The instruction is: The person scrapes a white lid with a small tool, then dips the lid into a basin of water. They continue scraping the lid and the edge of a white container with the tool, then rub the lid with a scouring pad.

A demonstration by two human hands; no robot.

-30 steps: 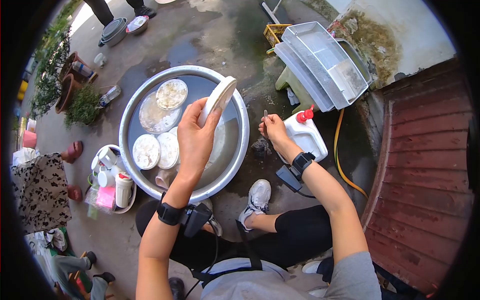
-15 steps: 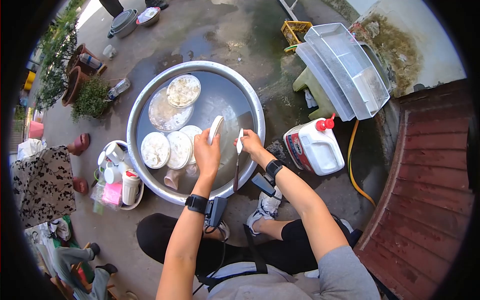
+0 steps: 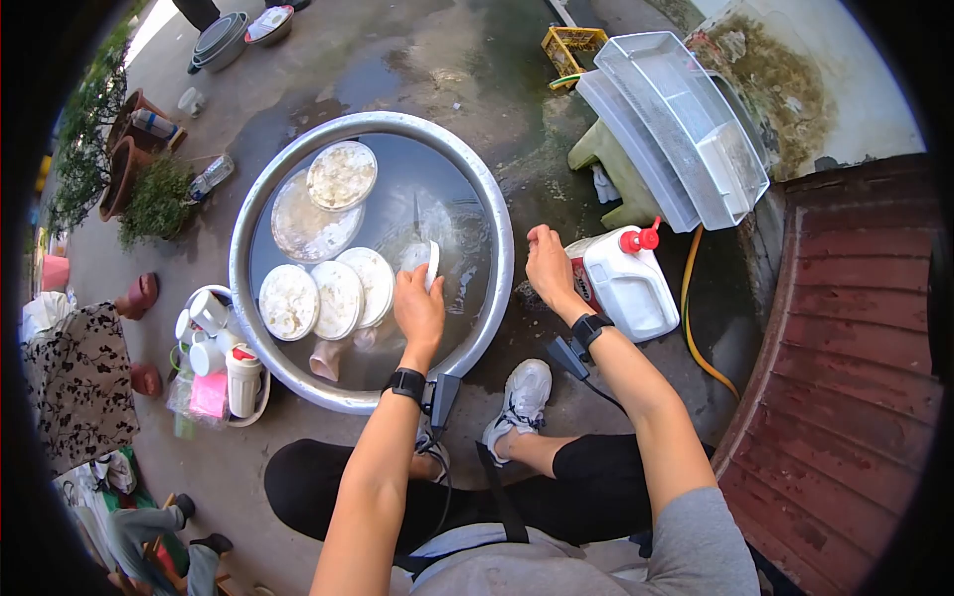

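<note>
My left hand (image 3: 419,310) is closed on the edge of a white round lid (image 3: 431,263), held tilted at the water inside the wide metal basin (image 3: 503,248). A thin dark pointed shape (image 3: 415,211) shows in the water just beyond that hand; I cannot make out what it is. Several similar white lids with brownish residue, such as one nearby (image 3: 366,286), lie in the basin to the left. My right hand (image 3: 549,268) is outside the rim, beside a white jug with a red cap (image 3: 631,283). Its fingers are curled, with nothing visible in them.
Left of the basin stands a tub of white cups, with a white bottle (image 3: 243,379) and a pink item (image 3: 209,395). Clear plastic bins (image 3: 666,129) rest on a green stool (image 3: 596,159) at the upper right. A yellow hose (image 3: 688,318) runs along the ground by a red panel.
My right hand has moved out over the basin's right rim towards the jug, and the slim white-and-dark tool no longer shows in it. My left hand has lowered the lid to the water.
</note>
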